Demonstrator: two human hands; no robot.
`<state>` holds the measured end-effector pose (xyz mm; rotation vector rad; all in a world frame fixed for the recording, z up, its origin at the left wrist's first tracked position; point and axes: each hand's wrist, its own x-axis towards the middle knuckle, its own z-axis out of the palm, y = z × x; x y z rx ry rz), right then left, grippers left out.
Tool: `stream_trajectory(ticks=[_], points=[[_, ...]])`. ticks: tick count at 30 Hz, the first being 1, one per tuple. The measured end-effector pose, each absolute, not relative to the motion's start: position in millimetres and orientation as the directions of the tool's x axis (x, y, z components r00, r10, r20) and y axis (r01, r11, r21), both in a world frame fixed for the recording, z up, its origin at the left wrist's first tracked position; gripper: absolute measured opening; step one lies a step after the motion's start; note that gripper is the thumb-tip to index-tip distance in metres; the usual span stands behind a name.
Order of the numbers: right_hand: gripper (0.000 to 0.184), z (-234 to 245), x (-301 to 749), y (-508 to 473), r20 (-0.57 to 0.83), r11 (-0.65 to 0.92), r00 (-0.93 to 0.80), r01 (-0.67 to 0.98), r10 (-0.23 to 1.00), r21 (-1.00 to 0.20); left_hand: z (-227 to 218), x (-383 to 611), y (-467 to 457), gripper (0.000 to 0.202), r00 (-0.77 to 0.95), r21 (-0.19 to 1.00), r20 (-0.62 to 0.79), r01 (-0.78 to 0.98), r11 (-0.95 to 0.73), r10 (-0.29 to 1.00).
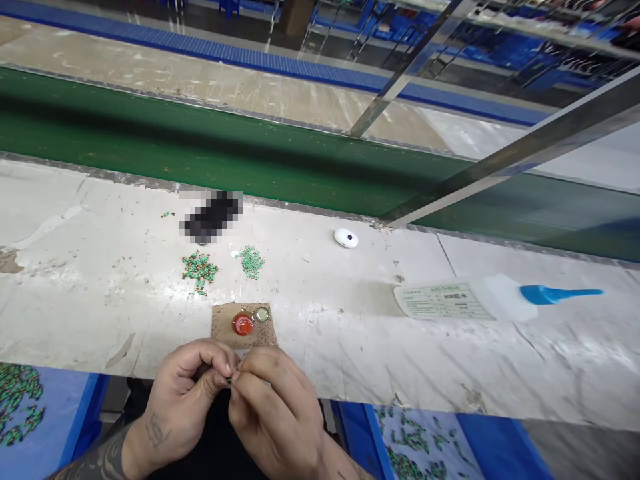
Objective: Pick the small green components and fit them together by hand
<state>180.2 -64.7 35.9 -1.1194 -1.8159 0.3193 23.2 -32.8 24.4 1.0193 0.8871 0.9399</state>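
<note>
left hand and right hand meet just short of the table edge, their fingertips clamped together on a tiny green component, its detail too small to tell. a brown pad lies just ahead of them, keeping a red cap and a small metal cap within easy reach. heaps of green components lie farther on, and blue bins of similar parts sit below the table on either side.
</note>
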Motion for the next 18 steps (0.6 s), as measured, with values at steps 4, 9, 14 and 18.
stream_trajectory(ticks=[4, 9, 14, 18], points=[[0.018, 37.4, 180.5, -66.0, 0.572, 0.529, -0.124, 0.575, 0.811, -0.624, 25.7, 21.3, -32.0, 0.012, 0.347, 0.955, -0.150, -0.194, 0.227, 0.926], [0.018, 39.2, 184.5, -65.2, 0.562, 0.526, -0.137, 0.578, 0.816, -0.624, 25.8, 19.3, -30.2, 0.006, 0.347, 0.960, -0.162, -0.161, 0.229, 0.924], [0.017, 41.8, 184.2, -63.2, 0.556, 0.511, -0.129, 0.602, 0.821, -0.614, 24.1, 20.5, -32.4, 0.007, 0.328, 0.958, -0.187, -0.148, 0.246, 0.926], [0.019, 42.1, 182.3, -62.4, 0.556, 0.504, -0.111, 0.592, 0.823, -0.629, 25.4, 22.7, -32.8, 0.006, 0.301, 0.956, -0.178, -0.172, 0.237, 0.937]])
